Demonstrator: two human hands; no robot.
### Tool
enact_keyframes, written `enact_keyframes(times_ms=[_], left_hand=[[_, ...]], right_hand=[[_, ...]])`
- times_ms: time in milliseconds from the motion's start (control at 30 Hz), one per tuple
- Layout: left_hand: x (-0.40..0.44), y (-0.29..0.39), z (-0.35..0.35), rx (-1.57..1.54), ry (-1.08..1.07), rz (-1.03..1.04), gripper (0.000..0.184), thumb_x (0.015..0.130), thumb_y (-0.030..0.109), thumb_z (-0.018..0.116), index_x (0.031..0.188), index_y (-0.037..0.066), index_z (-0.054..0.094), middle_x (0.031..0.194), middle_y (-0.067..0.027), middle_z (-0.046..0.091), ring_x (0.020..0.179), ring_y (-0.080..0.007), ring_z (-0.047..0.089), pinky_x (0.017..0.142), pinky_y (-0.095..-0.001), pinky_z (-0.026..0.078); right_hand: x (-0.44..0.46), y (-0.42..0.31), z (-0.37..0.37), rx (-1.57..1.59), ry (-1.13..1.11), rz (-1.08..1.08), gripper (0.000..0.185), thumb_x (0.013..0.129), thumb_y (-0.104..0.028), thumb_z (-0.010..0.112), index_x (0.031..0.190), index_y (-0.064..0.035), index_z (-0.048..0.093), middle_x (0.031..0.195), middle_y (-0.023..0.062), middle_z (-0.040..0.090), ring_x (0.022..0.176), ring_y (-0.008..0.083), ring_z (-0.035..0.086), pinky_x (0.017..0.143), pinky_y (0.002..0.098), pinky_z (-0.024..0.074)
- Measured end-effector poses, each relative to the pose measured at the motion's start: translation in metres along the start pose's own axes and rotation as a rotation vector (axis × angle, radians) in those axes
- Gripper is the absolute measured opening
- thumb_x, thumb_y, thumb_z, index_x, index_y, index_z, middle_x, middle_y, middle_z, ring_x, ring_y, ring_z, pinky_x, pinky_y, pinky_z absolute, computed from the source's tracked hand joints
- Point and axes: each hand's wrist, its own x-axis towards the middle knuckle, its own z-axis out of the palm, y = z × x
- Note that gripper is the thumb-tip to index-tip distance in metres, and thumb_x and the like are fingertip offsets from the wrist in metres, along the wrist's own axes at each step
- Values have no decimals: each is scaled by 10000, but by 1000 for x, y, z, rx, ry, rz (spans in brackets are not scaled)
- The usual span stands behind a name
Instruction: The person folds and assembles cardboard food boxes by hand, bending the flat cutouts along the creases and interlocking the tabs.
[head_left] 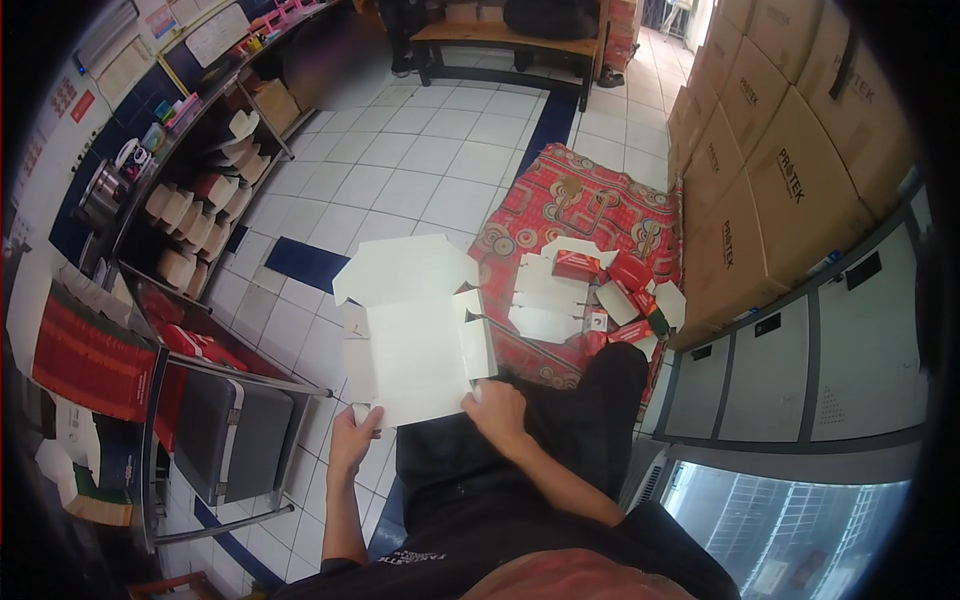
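A partly folded white cardboard box (420,340) lies over my lap, its inner side facing up and its far flap spread out. My left hand (354,436) grips the near left corner, thumb on top. At the near right corner, my right hand (496,410) pinches the card by its side flap. Both side flaps stand partly raised. Beyond my knee, several small red and white boxes (630,270) lie in a loose pile beside a flat white box blank (548,305).
A red patterned mat (580,205) covers the floor under the pile. Stacked brown cartons (735,225) and grey lockers (850,340) line the right. To my left, a rack holds a stack of red card blanks (92,350) and a grey case (228,440). A wooden bench (505,40) stands ahead.
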Motion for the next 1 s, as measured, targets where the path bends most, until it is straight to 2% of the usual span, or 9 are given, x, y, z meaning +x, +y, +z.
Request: enact_keyframes(times_ms=[133,233,300,400,633,700,833,900,1000], left_hand=[[-11,27,0,261,47,13,446,971,349,834,1088,-76,768,903,-127,800,778,-183,759,717,-327,600],[-16,36,0,450,66,-4,474,926,363,839,1070,-84,774,877,-202,801,759,-290,786,733,-392,613],[-14,31,-1,685,122,231,411,901,343,813,971,-61,782,890,-256,791,781,-404,782,754,-475,616],[-13,28,16,1041,287,371,341,863,316,794,881,-24,781,877,-272,772,784,-474,757,754,-536,605],[20,28,43,1287,322,316,302,814,313,794,865,15,809,829,-234,769,818,-474,768,779,-576,611],[38,14,44,1308,209,299,310,829,321,781,886,18,809,868,-250,773,867,-491,765,802,-599,602],[50,-15,24,1226,226,375,285,857,290,748,877,8,785,856,-255,762,854,-475,767,762,-600,597],[48,-12,11,934,185,367,293,846,286,732,886,0,780,873,-265,759,863,-484,764,768,-611,596],[39,0,25,1150,219,321,279,831,264,720,876,-4,783,892,-271,766,851,-474,772,773,-592,604]], right_hand=[[2,-1,20,-181,12,-97,244,926,-254,699,912,-16,747,914,229,777,849,461,766,780,589,599],[6,-3,10,-249,-50,-113,209,950,-205,675,934,-9,747,927,226,780,837,452,779,776,586,615],[3,-6,1,-257,-85,-109,188,962,-172,668,937,-3,746,929,223,781,832,445,789,767,582,623],[-3,-5,-8,-226,-77,-159,187,970,-155,643,955,4,740,932,230,782,813,443,790,748,576,630],[-10,-7,3,-209,-71,-159,246,984,-235,658,931,-3,720,951,231,778,802,456,772,745,580,616],[-12,-11,-3,-206,-56,-169,251,990,-239,661,927,-2,717,947,232,780,792,458,770,740,578,616],[-17,-16,-20,-115,-53,-177,276,1014,-269,666,934,-9,714,843,247,768,756,473,762,726,593,603],[-19,-17,-23,-114,-74,-163,287,1024,-281,667,939,-11,715,805,252,760,746,478,759,722,598,597],[-29,-20,-21,-130,-141,-178,284,1037,-280,674,985,-4,715,793,246,760,756,461,777,704,589,604]])
